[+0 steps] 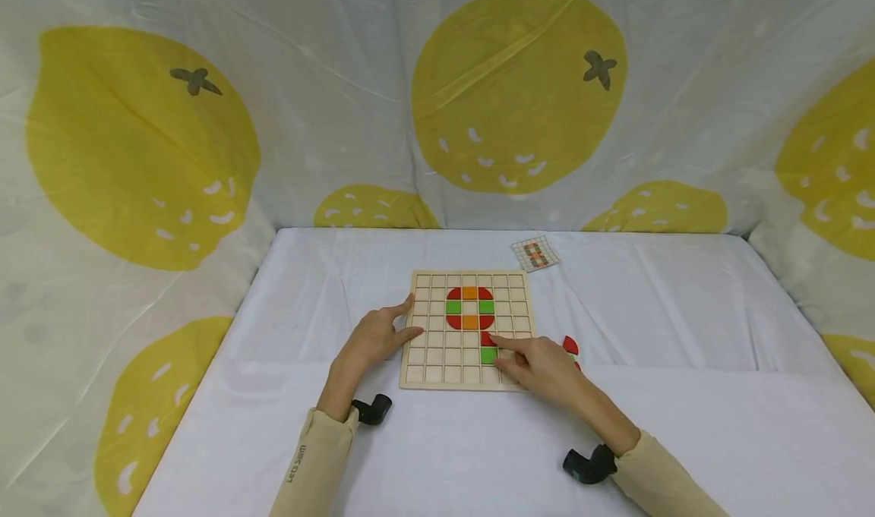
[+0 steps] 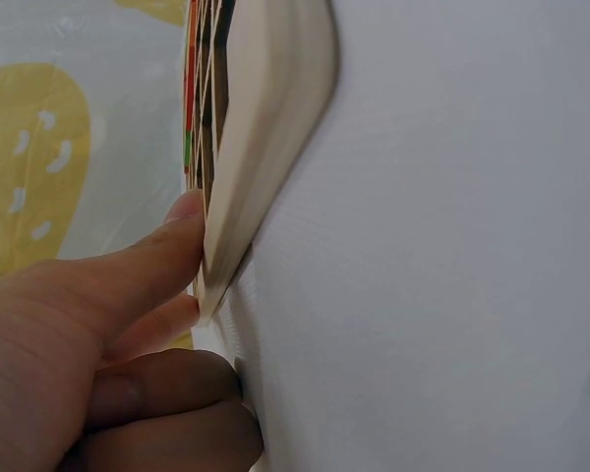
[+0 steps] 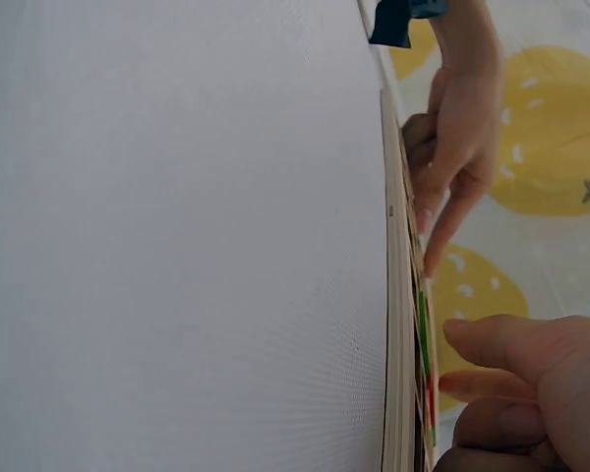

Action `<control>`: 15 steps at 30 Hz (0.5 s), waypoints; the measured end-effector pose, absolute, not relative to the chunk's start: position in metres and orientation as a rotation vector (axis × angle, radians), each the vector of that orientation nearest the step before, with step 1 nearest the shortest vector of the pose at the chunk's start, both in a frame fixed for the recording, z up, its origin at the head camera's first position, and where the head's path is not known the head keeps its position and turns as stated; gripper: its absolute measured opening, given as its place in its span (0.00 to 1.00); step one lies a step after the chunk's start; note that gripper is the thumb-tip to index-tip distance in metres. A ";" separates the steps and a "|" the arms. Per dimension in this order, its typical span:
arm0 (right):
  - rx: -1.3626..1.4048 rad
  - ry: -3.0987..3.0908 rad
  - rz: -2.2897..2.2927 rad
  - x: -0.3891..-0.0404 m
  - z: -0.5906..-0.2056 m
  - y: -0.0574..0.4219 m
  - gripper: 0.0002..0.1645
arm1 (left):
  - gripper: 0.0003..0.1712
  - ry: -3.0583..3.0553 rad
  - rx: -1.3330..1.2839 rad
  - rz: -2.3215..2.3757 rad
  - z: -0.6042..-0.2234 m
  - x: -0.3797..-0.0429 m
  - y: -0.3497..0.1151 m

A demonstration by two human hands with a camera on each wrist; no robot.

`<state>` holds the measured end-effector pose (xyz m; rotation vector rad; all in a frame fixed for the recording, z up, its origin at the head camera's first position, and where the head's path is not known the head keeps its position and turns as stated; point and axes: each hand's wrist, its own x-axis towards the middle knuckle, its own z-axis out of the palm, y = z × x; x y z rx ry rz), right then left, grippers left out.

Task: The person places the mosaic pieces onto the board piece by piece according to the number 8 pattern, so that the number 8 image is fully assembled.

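A wooden grid board [image 1: 437, 350] lies on the table with a ring of red, orange and green pieces [image 1: 486, 307] in its squares. My left hand [image 1: 374, 338] holds the board's left edge, its thumb [image 2: 182, 241] over the rim and index finger alongside. Below the ring, a red piece [image 1: 486, 339] sits in a square, the index fingertip of my right hand [image 1: 543, 365] on it. A green square piece [image 1: 488, 356] lies just under that one, the right thumb close beside it. The remaining right fingers [image 3: 497, 423] are curled in.
Loose red pieces [image 1: 570, 345] and a bit of green lie just right of the board, partly hidden by my right hand. A small pattern card [image 1: 535, 253] rests beyond the board's far right corner. Lemon-printed cloth [image 1: 342, 122] stands behind the white table [image 1: 683, 312].
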<state>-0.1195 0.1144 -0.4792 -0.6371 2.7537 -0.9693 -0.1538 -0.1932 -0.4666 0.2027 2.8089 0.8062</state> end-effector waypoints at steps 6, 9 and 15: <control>-0.636 2.749 -0.948 -0.119 -0.479 0.114 0.31 | 0.43 2.807 0.192 0.800 -0.468 -0.154 -0.193; -0.635 2.745 -0.939 -0.119 -0.479 0.114 0.31 | 0.43 2.805 0.194 0.803 -0.467 -0.153 -0.194; -0.624 2.719 -0.967 -0.120 -0.478 0.115 0.30 | 0.43 2.797 0.177 0.814 -0.467 -0.153 -0.193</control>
